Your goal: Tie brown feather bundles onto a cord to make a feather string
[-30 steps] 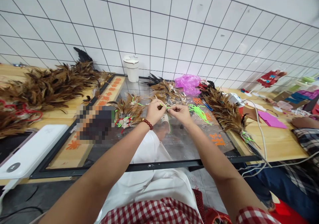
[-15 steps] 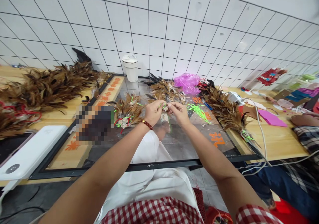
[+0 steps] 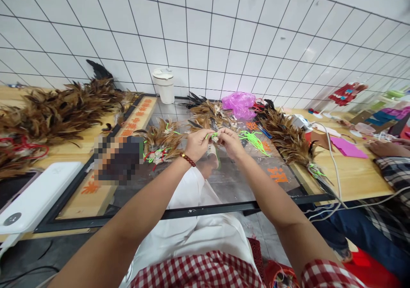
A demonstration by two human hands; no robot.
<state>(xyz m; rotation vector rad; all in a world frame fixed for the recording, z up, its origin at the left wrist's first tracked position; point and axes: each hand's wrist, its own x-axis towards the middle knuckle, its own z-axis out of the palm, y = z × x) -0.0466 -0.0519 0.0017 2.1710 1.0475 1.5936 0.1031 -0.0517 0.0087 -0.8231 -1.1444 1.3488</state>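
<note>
My left hand (image 3: 197,143) and my right hand (image 3: 231,142) meet over the glass table top (image 3: 233,185), fingertips pinched together. Between them sits a small bunch of brown feathers with a bright green cord (image 3: 214,136) wound on it. Both hands grip that bunch. A red bead bracelet (image 3: 188,159) circles my left wrist. Just left of my hands lies a tied bundle of brown feathers (image 3: 162,142) with green and red cord. A loose heap of green cords (image 3: 254,140) lies to the right of my hands.
A big pile of brown feathers (image 3: 54,113) covers the left wooden table. More feathers (image 3: 288,140) lie right, by a pink plastic bag (image 3: 239,104). A white cup (image 3: 164,85) stands at the wall, a white device (image 3: 35,196) near left. Another person's hand (image 3: 386,148) rests far right.
My hands have drawn closer together around the feather bunch and shifted slightly up and left; the camera view has tilted a little. Nothing else has moved.
</note>
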